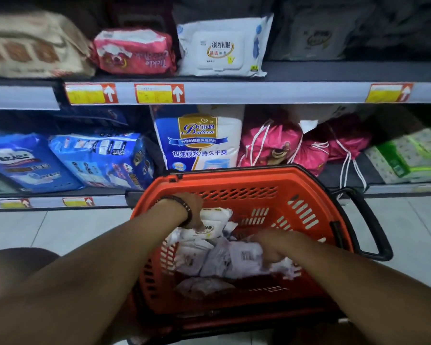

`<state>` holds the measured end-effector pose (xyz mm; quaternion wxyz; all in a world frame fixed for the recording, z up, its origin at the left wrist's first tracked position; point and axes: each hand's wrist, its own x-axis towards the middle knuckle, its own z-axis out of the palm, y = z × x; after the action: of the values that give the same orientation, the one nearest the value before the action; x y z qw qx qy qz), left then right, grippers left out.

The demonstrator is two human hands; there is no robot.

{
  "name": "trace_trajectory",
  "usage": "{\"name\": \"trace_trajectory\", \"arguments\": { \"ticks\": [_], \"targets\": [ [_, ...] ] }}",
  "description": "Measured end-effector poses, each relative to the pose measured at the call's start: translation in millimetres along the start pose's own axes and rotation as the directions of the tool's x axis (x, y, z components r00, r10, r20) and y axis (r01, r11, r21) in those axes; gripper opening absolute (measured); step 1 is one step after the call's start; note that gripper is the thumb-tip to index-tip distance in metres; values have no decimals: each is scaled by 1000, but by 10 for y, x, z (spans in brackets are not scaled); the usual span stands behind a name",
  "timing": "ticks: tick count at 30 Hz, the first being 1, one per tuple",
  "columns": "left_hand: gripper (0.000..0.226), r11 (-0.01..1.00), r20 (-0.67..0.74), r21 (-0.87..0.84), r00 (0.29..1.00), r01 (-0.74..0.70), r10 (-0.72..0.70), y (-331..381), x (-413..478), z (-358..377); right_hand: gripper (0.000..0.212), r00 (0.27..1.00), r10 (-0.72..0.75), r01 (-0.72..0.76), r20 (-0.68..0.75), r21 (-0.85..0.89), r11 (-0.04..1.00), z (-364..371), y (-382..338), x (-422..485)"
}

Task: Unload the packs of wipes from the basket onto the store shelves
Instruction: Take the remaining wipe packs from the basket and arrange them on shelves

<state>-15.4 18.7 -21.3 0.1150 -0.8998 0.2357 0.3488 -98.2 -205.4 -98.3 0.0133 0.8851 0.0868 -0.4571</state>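
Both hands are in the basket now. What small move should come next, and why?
Probably lift the left hand with the pack it grips out of the basket; a matching pack sits on the upper shelf, with free space beside it.

You are holding both hands inside the orange basket (234, 175), which is sitting near the lower shelf (97, 201). Your left hand (192, 210) is gripping a white pack of wipes (210, 229) on the far left of the pile. Your right hand (271, 247), blurred, is gripping a barcoded pack (244, 257) nearer you. A similar lidded pack (222, 46) is standing on the upper shelf (259, 92).
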Motion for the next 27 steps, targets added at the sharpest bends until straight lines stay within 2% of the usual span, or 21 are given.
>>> {"name": "trace_trajectory", "arguments": {
  "ticks": [1,3,6,9,11,13,15,16,18,19,22,23,25,27],
  "targets": [
    [65,1000,-17,-5,1000,-11,11,-36,-69,-104,77,1000,3,-3,12,-9,1000,-193,-19,-145],
    [60,1000,-60,-11,998,-22,22,-137,-216,-295,63,1000,2,-2,-23,-1,1000,-585,-29,-487],
    [56,996,-98,-87,995,-36,27,-300,-464,-645,45,980,-2,14,-197,61,998,-1133,39,-1167],
    [49,960,-176,-272,984,-68,20,-472,-728,-982,38,872,103,56,-478,306,950,-1523,146,-1805],
    [41,874,-268,-464,963,-142,14,-512,-869,-1077,36,739,213,185,-640,496,848,-1529,192,-1976],
    [33,677,-351,-693,936,-247,-17,-463,-882,-1027,39,526,362,345,-770,582,736,-1424,132,-1962],
    [29,334,-357,-886,933,-321,-52,-309,-808,-944,37,321,480,416,-816,577,703,-1339,0,-1848],
    [27,186,-360,-920,931,-344,-57,-210,-761,-940,36,252,504,416,-826,563,714,-1336,-60,-1778],
    [25,15,-386,-923,921,-385,-61,30,-727,-1003,40,165,500,402,-850,521,753,-1357,-187,-1651],
    [24,-62,-398,-914,915,-402,-67,132,-712,-1024,47,172,481,413,-860,506,757,-1360,-264,-1608],
    [29,-202,-421,-877,900,-435,-112,318,-716,-1068,84,345,397,483,-851,523,702,-1328,-478,-1552],
    [36,-243,-412,-870,903,-429,-118,331,-731,-1073,86,384,373,506,-845,530,680,-1307,-498,-1544],
    [64,-357,-370,-857,926,-371,-73,300,-764,-1082,79,425,335,565,-841,535,628,-1292,-457,-1546],
    [87,-415,-360,-849,933,-327,1,250,-841,-1111,80,407,315,581,-857,509,635,-1273,-381,-1555]
  ]
}}
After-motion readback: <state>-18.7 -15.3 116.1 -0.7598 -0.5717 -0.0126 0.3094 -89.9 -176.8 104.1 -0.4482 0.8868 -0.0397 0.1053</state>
